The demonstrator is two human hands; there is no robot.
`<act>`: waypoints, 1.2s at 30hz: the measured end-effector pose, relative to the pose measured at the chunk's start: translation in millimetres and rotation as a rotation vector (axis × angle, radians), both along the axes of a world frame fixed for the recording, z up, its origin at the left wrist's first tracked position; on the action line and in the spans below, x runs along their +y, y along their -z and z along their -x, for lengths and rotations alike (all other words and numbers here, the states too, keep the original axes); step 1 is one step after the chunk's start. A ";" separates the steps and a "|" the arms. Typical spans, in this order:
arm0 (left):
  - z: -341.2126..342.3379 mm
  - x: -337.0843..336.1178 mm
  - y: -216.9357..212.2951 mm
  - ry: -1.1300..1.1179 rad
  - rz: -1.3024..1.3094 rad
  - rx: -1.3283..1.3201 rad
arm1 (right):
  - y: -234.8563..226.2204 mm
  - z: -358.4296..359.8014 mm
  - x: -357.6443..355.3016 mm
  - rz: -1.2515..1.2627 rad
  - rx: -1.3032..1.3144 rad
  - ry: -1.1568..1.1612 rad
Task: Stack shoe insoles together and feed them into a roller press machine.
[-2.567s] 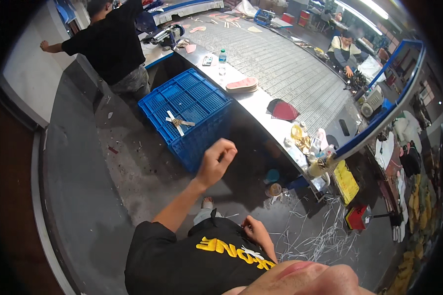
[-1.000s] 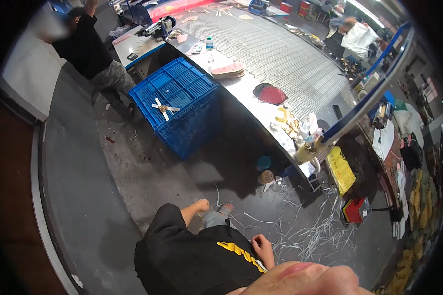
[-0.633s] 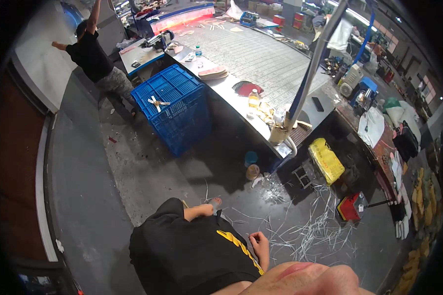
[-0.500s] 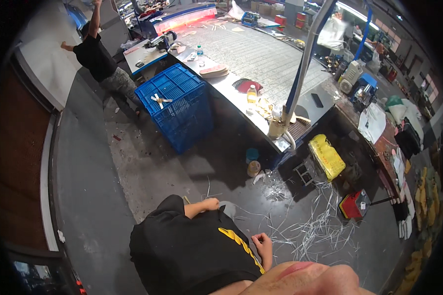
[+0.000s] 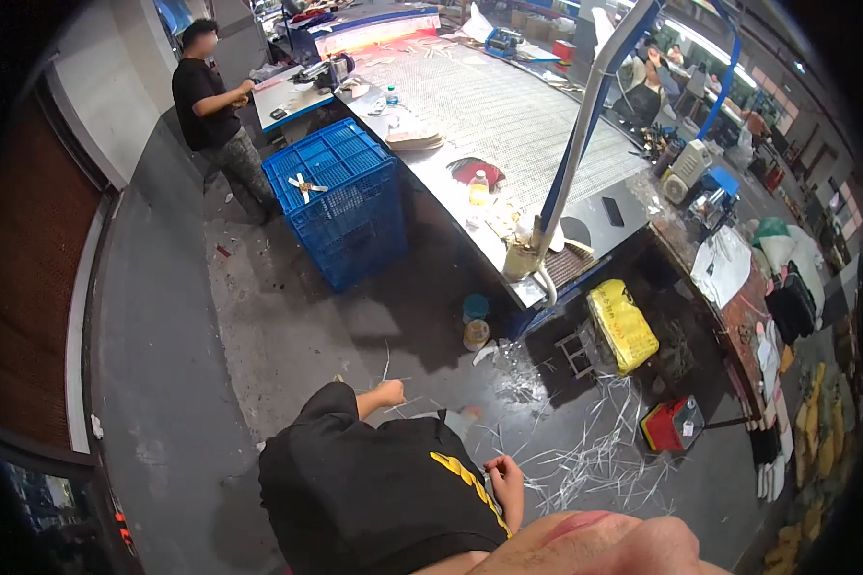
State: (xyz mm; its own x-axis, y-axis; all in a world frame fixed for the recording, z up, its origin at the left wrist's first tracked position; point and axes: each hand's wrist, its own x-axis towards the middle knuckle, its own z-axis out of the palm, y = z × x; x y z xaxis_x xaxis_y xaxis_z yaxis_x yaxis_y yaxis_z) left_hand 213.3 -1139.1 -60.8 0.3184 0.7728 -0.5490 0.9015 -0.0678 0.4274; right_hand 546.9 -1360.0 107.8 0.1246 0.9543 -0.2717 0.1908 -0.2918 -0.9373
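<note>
Hanging curled and empty, left hand (image 5: 389,393); right hand (image 5: 505,476) pinches shirt (image 5: 384,489).

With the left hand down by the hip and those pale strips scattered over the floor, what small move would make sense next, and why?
Probably a step toward the strips before reaching. The left hand hangs loosely closed beside the black shirt, and the right hand rests at the shirt's hem; neither clearly holds anything. The strips lie ahead on the floor, by the yellow bag and red box, out of reach.
</note>
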 end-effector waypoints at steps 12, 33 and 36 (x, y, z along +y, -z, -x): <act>-299.8 63.8 -201.9 0.161 0.994 -1.321 | -68.9 -107.6 133.4 -0.125 0.280 0.336; -356.8 17.7 -257.3 0.171 0.821 -1.197 | -132.8 -209.7 146.5 0.067 0.631 -0.374; -364.3 12.2 -256.9 0.238 0.814 -1.182 | -131.0 -218.3 138.7 0.051 0.730 -0.348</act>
